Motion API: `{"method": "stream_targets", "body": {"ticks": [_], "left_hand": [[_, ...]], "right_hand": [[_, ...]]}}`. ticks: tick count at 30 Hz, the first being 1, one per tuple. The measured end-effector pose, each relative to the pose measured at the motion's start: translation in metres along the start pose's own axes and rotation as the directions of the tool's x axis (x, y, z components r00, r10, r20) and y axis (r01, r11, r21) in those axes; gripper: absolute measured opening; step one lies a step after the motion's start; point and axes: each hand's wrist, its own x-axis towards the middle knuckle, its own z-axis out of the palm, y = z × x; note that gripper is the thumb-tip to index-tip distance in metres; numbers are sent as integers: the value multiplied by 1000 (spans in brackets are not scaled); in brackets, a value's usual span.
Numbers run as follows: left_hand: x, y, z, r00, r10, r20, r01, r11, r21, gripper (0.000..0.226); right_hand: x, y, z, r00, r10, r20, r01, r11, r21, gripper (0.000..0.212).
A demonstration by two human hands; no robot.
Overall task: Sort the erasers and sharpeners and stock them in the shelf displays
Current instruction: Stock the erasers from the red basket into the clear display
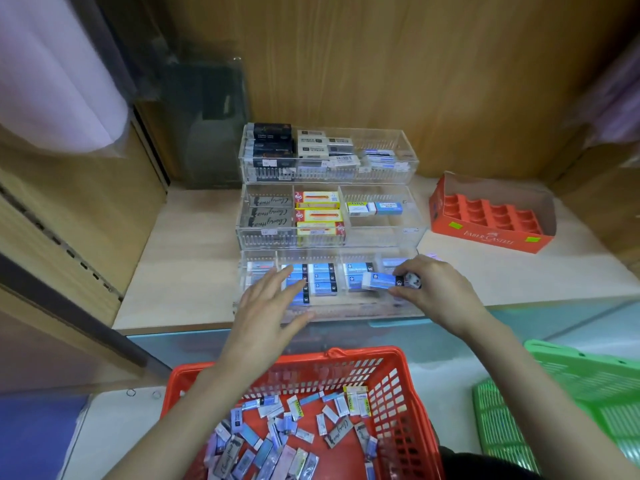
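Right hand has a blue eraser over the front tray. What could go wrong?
1. The right hand pinches the blue eraser by one end; it could slip and land askew.
2. The left hand hovers over the stocked erasers in the front tray and may knock them.
3. That tray sits near the shelf edge; a push might shift it.

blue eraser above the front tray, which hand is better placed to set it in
Right: the right hand pinches the blue eraser above the front tray; the left hand hovers open and holds nothing.
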Motion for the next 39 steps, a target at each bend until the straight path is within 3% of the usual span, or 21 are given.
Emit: {"method": "stream_targets", "body": {"ticks": [2, 6, 10, 15, 19, 21, 23, 25, 27, 29, 30, 32, 35, 39], "left_hand": [[3, -4, 7, 999, 33, 9, -33, 994, 105, 69], [6, -7, 13, 997, 73, 0, -70, 958, 277, 49], [7, -8, 16, 994, 99, -51, -78, 947, 311, 45], [7, -7, 18, 992, 108, -61, -85, 950, 301, 43], [7, -10, 18, 992, 127, -25, -114, 944, 309, 45], [5, -12, 14, 989, 146, 27, -148, 957, 249, 49], [3, -12, 5, 991, 134, 15, -134, 986, 101, 58], [-2, -10, -2, 994, 102, -39, -102, 995, -12, 65], [-7, -5, -10, 993, 100, -56, -104, 992, -73, 65], [-13, 5, -19, 996, 90, -24, -93, 981, -169, 54], [-16, 10, -22, 997, 81, 14, -75, 966, -249, 41], [-21, 20, -26, 992, 83, 94, -37, 910, -414, 16], [-24, 33, -33, 981, 68, 181, 55, 801, -596, 18], [-25, 45, -39, 950, 2, 311, 245, 612, -752, 34]], "right_hand": [[5, -3, 2, 999, -34, 4, 34, 999, -5, 30], [17, -16, 4, 978, -173, 113, 184, 978, -96, 37], [25, -25, 13, 964, -181, 197, 224, 947, -229, 34], [35, -25, 18, 964, -135, 228, 188, 955, -230, 30], [41, -32, 20, 958, -116, 261, 205, 916, -344, 38], [41, -32, 16, 960, -85, 267, 151, 960, -236, 41], [36, -29, 6, 973, -69, 221, 60, 997, 47, 31], [19, -33, -5, 970, 20, 241, -126, 892, 434, 19], [-2, -43, -10, 938, 61, 341, -318, 546, 775, 12], [-21, -57, -9, 899, 27, 437, -436, 149, 888, 14], [-30, -62, -8, 885, 28, 464, -465, 66, 883, 20], [-42, -70, -4, 878, 43, 477, -478, 96, 873, 26], [-50, -77, 3, 913, 80, 400, -407, 233, 883, 27], [-47, -84, 9, 939, 17, 343, -342, 111, 933, 31]]}}
